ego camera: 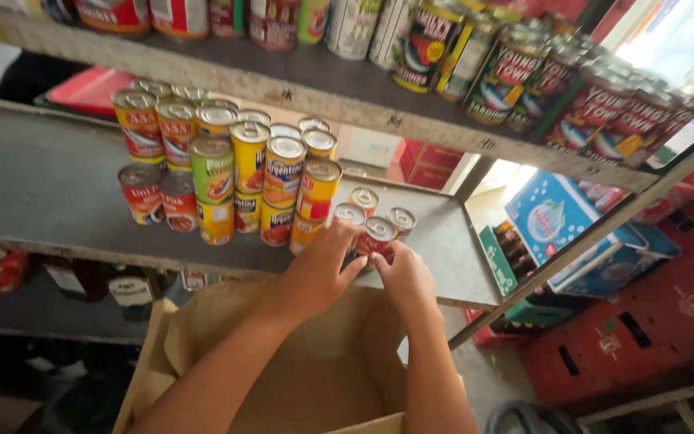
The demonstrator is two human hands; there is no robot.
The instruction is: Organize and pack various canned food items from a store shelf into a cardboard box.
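Both my hands reach over an open cardboard box [202, 337] to the grey middle shelf [42, 185]. My left hand [319, 269] and my right hand [403, 277] close together around a small red-labelled can [377, 235] at the shelf's front edge. Three more small cans [363, 198] stand just behind it. To the left, yellow, green and red-labelled cans [238, 177] are stacked two high in rows.
The upper shelf [347, 96] carries many more cans. Bottles [126, 289] stand on the lower shelf at left. Red crates [644, 329], a green crate [496, 261] of bottles and a blue-and-white carton [552, 213] sit on the floor to the right.
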